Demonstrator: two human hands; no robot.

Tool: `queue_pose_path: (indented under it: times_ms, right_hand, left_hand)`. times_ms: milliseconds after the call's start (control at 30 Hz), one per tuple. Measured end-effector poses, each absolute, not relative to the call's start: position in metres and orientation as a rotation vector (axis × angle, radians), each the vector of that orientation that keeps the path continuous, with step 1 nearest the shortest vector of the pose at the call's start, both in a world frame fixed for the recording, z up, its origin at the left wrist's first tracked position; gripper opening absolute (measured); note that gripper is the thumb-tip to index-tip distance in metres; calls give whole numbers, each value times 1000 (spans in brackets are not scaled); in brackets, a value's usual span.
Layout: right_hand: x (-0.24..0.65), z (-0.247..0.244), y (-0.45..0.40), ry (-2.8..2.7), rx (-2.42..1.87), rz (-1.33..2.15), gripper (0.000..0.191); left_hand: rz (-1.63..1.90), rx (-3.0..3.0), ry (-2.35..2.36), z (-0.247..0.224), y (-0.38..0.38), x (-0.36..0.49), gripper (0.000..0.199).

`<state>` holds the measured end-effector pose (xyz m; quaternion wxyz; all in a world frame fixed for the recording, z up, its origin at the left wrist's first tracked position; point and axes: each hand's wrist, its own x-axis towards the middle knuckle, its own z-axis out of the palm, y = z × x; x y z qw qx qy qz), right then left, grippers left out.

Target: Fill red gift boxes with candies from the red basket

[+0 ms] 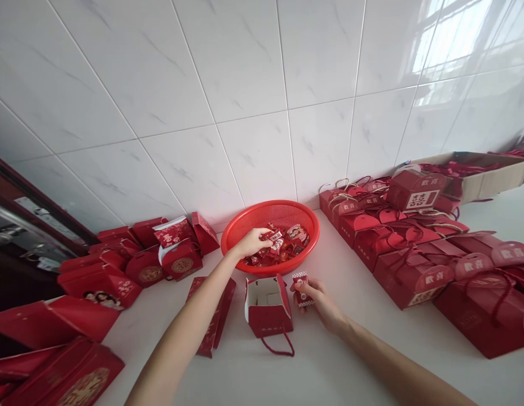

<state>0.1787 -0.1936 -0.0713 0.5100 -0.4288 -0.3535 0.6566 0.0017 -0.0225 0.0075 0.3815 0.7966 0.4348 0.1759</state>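
Observation:
My left hand point(254, 242) reaches into a red plastic basket point(240, 217), its fingers closed on a small red candy packet point(277, 241). More wrapped candies point(296, 233) lie loose around it in the basket. To the right, my right hand point(317, 296) grips a small red packet point(301, 288) with white dotted ends, just above the counter. Between my forearms stands an open red gift box point(268, 321), its white inside showing and its rope handle point(281, 352) hanging toward me. Under my left forearm lies a folded red carton point(221, 316), partly covered.
Closed red gift boxes with rope handles point(397, 276) stand in rows on the right. Behind them is a cardboard box point(494, 180) of red items. Several red boxes point(96, 282) crowd the left side. A white tiled wall point(253, 146) rises behind the white counter point(325, 361).

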Motion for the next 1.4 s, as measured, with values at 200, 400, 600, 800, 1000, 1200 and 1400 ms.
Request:
queue_pose_path:
  times_ms: [200,400,600,800,1000,1200,1400]
  right_hand:
    - [181,-67,-194,-793,-945,1617,26]
    - [182,-62,-195,-792,-878,1646,27]
    - [183,-59,-196,-799,-851,1663,30]
    - [185,-58,-197,-809,-840,1649,32]
    - [185,-51,-200,-777,-791,1587,39]
    - [187,-46,-198,-749,-753,1502,42]
    - [189,-50,-196,-718,-835,1488,43]
  left_hand:
    - [553,1940,1074,8,-34,-2,45]
    - [572,1936,1094,11,-40,-4,54]
    - [608,1917,1076,15,-44,-5,55]
    - [633,1856,1010,23,-54,-3,60]
    - [672,1807,902,41,-73,12,64]
    - [590,2008,902,49,-94,34,46]
    - [380,2364,1198,46,-77,41,25]
